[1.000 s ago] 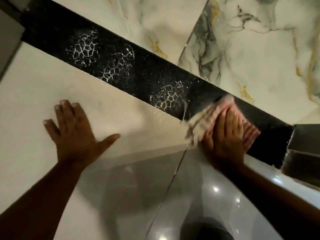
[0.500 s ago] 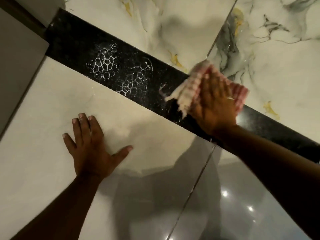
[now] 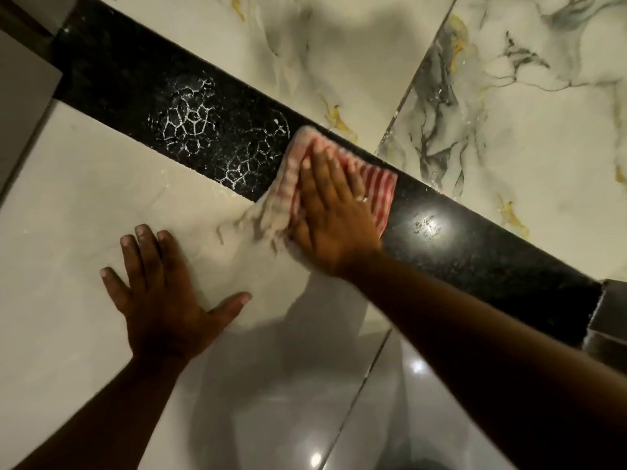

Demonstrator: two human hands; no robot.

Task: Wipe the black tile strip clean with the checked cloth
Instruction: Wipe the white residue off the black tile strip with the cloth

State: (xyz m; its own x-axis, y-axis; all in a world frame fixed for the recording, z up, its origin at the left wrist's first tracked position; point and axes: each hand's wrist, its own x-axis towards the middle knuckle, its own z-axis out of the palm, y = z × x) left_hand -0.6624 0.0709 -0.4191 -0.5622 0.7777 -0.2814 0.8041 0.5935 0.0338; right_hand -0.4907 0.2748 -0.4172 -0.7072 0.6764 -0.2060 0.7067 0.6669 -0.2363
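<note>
While flat, right hand [image 3: 334,215] on cloth [image 3: 377,186]

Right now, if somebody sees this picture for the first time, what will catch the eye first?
First the white web-like foam marks on the black tile strip, left of the cloth. Then the right hand pressing the red-and-white checked cloth flat across the strip, mid-picture. The left hand is spread flat on the pale tile below.

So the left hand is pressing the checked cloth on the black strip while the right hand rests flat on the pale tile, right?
Not quite: the hands are swapped. The head view shows the right hand pressing the checked cloth on the black strip, while the left hand rests flat on the pale tile.
</note>
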